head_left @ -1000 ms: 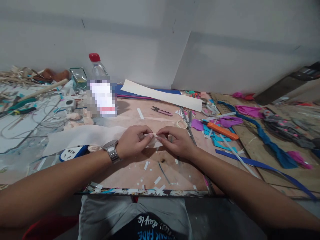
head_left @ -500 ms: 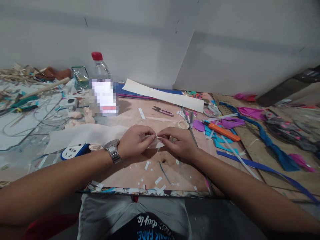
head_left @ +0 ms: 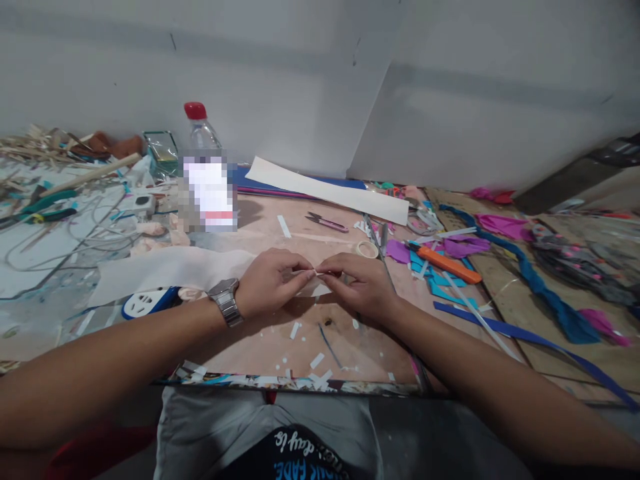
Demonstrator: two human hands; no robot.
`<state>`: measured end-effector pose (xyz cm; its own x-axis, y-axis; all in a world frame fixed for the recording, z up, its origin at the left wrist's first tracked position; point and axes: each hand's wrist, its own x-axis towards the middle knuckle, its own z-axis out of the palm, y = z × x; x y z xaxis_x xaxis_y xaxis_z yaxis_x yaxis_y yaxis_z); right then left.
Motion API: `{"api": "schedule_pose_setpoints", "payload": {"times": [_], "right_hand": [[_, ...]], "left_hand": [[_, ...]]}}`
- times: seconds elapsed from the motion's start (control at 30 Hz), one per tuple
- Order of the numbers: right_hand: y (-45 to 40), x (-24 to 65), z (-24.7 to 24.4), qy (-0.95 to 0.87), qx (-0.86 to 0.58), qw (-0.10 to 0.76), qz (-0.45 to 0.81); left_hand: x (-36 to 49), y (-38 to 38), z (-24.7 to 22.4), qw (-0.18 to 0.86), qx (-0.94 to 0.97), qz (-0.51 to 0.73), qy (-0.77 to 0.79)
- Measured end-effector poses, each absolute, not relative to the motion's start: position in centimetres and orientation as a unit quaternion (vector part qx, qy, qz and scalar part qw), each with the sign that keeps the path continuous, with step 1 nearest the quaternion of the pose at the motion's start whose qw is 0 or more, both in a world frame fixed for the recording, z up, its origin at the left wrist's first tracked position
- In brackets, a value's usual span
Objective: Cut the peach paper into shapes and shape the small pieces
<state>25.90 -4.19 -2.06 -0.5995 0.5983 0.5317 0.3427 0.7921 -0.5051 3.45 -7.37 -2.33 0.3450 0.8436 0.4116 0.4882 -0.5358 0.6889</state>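
Observation:
My left hand (head_left: 273,280), with a metal watch (head_left: 226,300) on its wrist, pinches the edge of a long white strip of thin sheet (head_left: 170,270). The strip runs leftward across the table behind that hand, and I cannot tell whether it is paper or cloth. My right hand (head_left: 356,283) pinches the same edge, fingertips almost touching the left ones. Between the two sets of fingertips a narrow white fold shows, and a small part of the sheet hangs just below. The fingers hide most of the pinched part.
A bottle with a red cap (head_left: 195,111) stands behind the left hand. Thread snips (head_left: 327,223), a tape roll (head_left: 367,250) and an orange utility knife (head_left: 447,263) lie beyond and right. A blue-edged power strip (head_left: 147,303) sits near the left forearm. Paper scraps (head_left: 317,361) dot the tabletop.
Both hands stay in nearly the same place, still pinching the white strip. Their fingertips have drawn slightly closer, and less of the white fold shows between them.

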Motion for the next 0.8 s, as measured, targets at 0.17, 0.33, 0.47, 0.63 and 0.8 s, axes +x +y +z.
{"api": "schedule_pose_setpoints", "payload": {"times": [0.17, 0.33, 0.47, 0.63, 0.8], "right_hand": [[-4.4, 25.8, -2.0, -0.868, -0.289, 0.366, 0.172], [-4.9, 25.4, -1.6, -0.853, -0.319, 0.358, 0.208], [-5.3, 24.8, -1.3, -0.831, -0.323, 0.366, 0.266], [-5.8, 24.3, -1.6, -0.771, -0.354, 0.356, 0.391], [-6.1, 24.0, -2.4, -0.694, -0.363, 0.348, 0.516]], "left_hand": [[3.4, -7.4, -2.4, 0.231, 0.783, 0.401, 0.415], [3.5, -7.5, -2.2, 0.224, 0.786, 0.397, 0.418], [3.6, -7.6, -2.3, 0.199, 0.792, 0.403, 0.413], [3.6, -7.8, -2.4, 0.157, 0.811, 0.398, 0.399], [3.6, -7.8, -2.3, 0.109, 0.834, 0.37, 0.394]]}}
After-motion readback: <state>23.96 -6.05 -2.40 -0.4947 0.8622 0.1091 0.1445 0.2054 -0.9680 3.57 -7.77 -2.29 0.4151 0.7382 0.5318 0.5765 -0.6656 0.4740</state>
